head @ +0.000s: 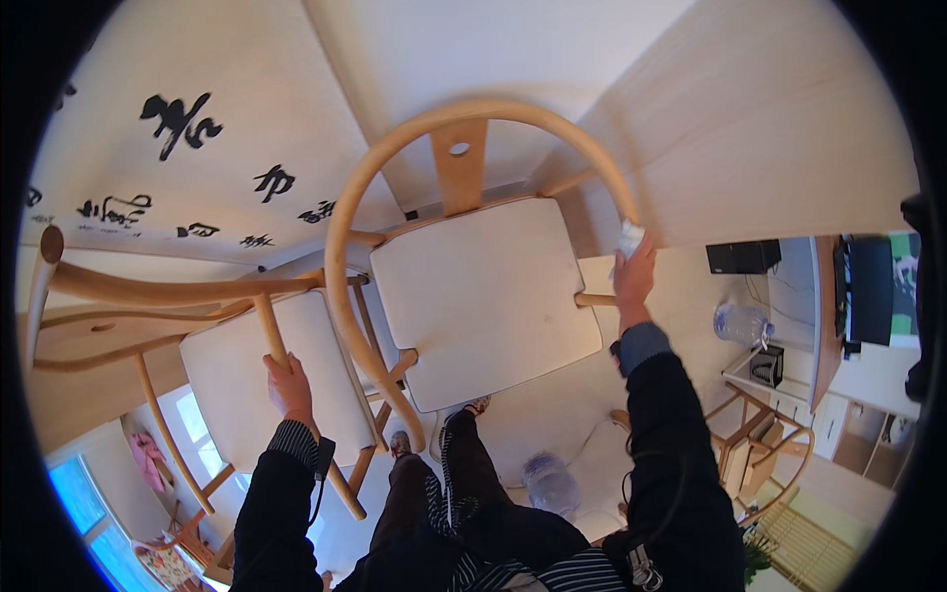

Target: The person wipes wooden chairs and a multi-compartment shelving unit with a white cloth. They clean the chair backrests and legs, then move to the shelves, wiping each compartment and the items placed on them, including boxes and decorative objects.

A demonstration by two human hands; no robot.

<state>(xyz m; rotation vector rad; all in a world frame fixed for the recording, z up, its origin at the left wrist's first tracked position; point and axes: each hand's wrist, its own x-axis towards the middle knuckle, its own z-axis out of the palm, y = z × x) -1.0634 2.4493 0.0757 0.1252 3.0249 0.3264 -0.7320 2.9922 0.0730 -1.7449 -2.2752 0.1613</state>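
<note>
Before me stands a round-backed wooden armchair (459, 111) with a pale cushioned seat (488, 296). My right hand (635, 280) holds a crumpled white cloth or tissue (631, 235) against the right end of the curved armrest rail. To the left is a second wooden armchair (185, 292), also with a pale seat (259, 377). My left hand (288, 388) is closed around a wooden bar (271, 329) of that chair, above its seat. The palm hides part of the bar.
A panel with black calligraphy (177, 126) covers the upper left wall. Clear plastic water bottles stand by my legs (551, 481) and near the desk (740, 323). At right are a monitor (869, 288) and another wooden chair (755, 444). A cord (584, 444) crosses the floor.
</note>
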